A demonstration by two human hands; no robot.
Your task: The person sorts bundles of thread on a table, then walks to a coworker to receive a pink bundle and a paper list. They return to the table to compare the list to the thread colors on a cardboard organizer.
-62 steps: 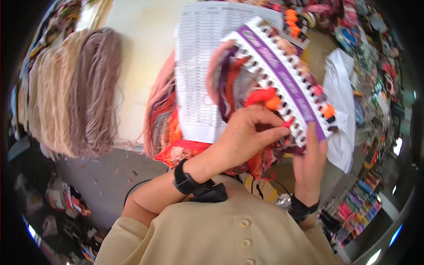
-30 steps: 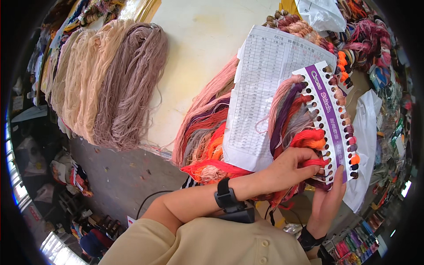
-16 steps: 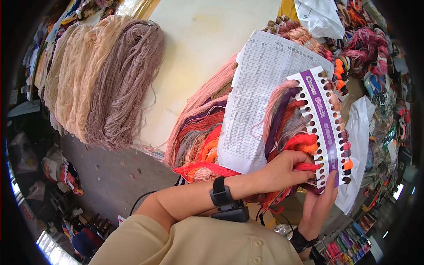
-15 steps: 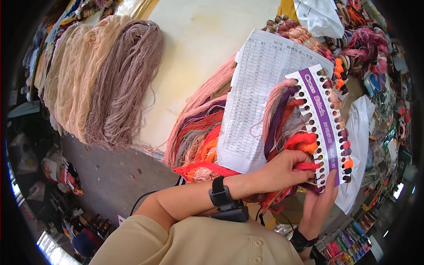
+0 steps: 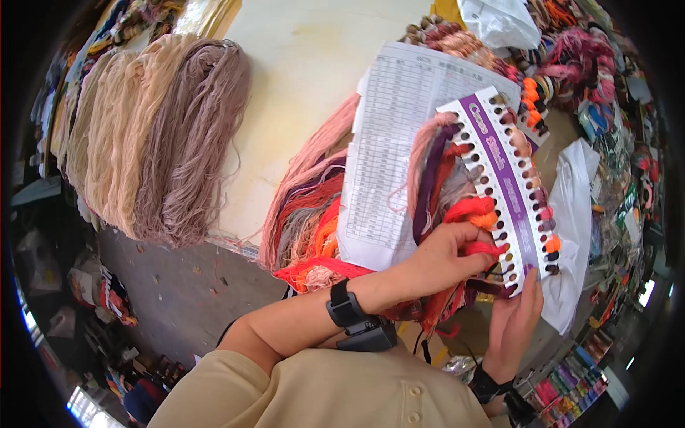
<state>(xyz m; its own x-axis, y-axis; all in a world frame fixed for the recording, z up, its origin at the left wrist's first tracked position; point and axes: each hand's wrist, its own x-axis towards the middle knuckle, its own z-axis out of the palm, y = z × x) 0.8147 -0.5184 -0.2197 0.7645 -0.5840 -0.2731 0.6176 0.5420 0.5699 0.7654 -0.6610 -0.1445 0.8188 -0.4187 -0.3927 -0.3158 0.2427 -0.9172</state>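
Note:
A white thread card with a purple stripe and holes down both long edges tilts over a printed paper sheet. My right hand grips the card's lower end, the thumb lying on its front. At the card's lower left edge my left hand pinches a bright red embroidery thread between thumb and fingers. Pink, purple, grey and orange threads hang from holes higher on that edge; looped thread ends show along the right edge. Beneath the sheet lies a spread of red, pink and purple threads.
Large beige thread hanks and mauve hanks lie at the table's left. Twisted skeins sit behind the sheet. A white plastic bag is right of the card. The table ends above a grey floor.
The whole view has shifted slightly, so things appear further left. The card and both hands show a little more leftward and upward. Both grips look the same.

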